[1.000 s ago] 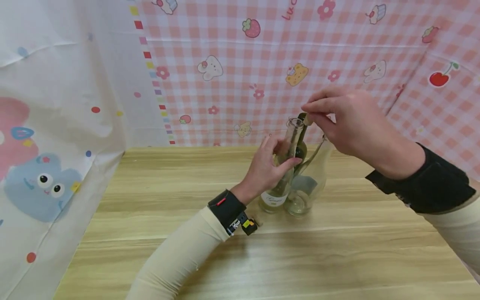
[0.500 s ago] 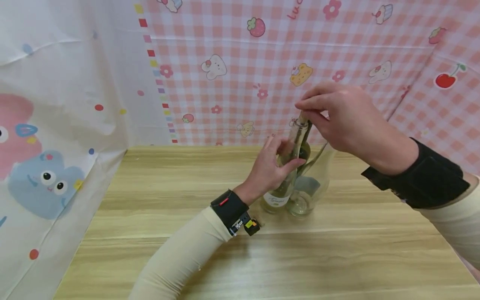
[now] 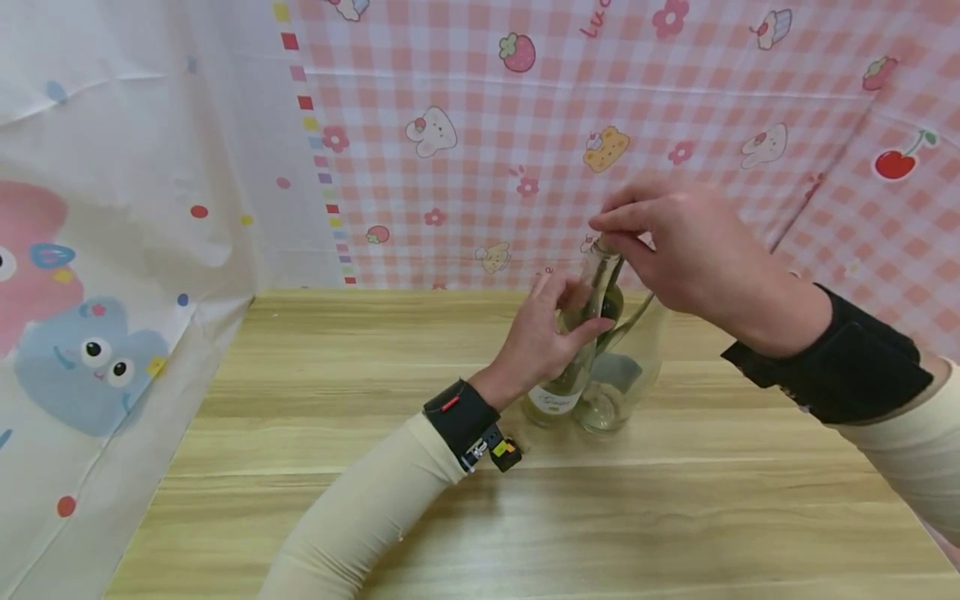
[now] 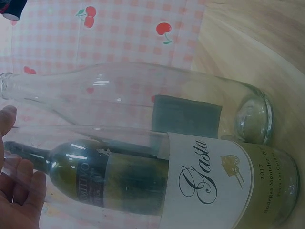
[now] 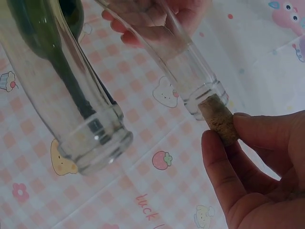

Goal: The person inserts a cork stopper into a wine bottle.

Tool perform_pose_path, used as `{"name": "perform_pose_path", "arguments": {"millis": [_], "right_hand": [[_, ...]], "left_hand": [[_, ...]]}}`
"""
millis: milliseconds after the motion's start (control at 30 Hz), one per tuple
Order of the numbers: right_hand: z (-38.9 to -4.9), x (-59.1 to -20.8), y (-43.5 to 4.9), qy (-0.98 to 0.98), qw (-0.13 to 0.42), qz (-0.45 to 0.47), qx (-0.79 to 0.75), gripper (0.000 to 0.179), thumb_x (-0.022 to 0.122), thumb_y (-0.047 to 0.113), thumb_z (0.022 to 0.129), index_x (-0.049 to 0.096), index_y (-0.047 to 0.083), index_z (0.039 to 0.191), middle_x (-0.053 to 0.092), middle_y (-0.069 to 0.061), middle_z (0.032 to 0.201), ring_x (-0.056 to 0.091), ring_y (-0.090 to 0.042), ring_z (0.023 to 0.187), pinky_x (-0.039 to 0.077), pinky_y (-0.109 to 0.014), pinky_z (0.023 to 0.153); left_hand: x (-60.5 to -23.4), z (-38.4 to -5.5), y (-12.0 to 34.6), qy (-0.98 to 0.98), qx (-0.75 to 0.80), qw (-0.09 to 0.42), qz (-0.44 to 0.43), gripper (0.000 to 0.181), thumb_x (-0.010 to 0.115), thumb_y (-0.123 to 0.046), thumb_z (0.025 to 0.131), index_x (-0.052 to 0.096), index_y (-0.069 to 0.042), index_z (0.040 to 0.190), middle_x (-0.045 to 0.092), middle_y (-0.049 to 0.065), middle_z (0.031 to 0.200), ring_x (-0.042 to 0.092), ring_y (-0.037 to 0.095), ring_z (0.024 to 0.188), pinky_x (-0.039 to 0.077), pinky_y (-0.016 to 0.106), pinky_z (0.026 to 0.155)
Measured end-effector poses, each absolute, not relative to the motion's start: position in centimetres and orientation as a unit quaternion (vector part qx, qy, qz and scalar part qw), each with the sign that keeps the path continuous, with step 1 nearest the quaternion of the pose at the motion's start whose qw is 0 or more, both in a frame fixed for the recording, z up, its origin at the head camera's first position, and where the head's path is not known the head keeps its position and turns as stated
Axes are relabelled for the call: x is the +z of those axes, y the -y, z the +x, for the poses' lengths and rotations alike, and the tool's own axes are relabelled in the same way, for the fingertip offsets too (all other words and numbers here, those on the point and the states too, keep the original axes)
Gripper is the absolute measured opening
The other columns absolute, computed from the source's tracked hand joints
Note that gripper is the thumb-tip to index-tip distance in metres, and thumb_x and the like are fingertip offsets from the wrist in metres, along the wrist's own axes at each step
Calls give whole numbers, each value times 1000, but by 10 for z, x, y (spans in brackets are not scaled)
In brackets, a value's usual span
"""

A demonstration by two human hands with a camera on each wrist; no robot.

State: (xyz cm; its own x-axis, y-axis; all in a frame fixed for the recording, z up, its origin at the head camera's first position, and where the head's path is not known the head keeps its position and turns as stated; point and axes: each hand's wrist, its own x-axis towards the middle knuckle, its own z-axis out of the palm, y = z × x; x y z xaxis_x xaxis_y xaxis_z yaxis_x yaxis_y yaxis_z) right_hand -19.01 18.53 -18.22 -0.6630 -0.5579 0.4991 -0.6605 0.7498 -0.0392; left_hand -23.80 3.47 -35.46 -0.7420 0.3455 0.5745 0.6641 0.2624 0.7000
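My left hand (image 3: 528, 337) grips the neck of a clear glass wine bottle (image 4: 200, 181) with a white label, upright on the table. Between thumb and fingers, my right hand (image 3: 697, 250) pinches a cork (image 5: 219, 119) at that bottle's mouth. One end of the cork sits in the mouth; the rest sticks out. Close on the right stands a second clear bottle (image 4: 119, 90) with a grey-green label. A dark green bottle (image 4: 71, 167) is behind these two, seen through the glass. In the head view my right fingers mostly hide the cork.
The wooden table (image 3: 337, 367) carries the bottles right of its middle. Behind it hangs a pink checked cloth (image 3: 465, 192), and a white cloth (image 3: 187, 108) covers the left side. Black camera straps (image 3: 461, 425) circle both wrists.
My right hand has moved slightly left, then down, bringing the cork from beside the neck onto the labelled bottle's mouth. The left hand keeps its grip. The head view has shifted a little.
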Motion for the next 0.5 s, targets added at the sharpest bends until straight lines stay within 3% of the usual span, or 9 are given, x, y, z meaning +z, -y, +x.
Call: {"name": "perform_pose_path", "arguments": {"millis": [333,500], "right_hand": [[-193,-188,-186,909,225,331,116,19,74,3,95,81,3,113,77,-18,111,75,-33,89,60,-52,73],[-194,-190,-186,907,227,335,117,19,73,2,95,81,3,113,77,-17,110,75,-34,89,59,-52,72]], "left_hand": [[-356,-239,-34,772,-513,166,-336,41,81,-25,93,54,-10,120,58,6,109,51,18,103,47,32,84],[-356,-240,-33,767,-517,167,-341,42,82,-23,92,54,-10,120,57,6,109,52,18,104,51,40,86]]}}
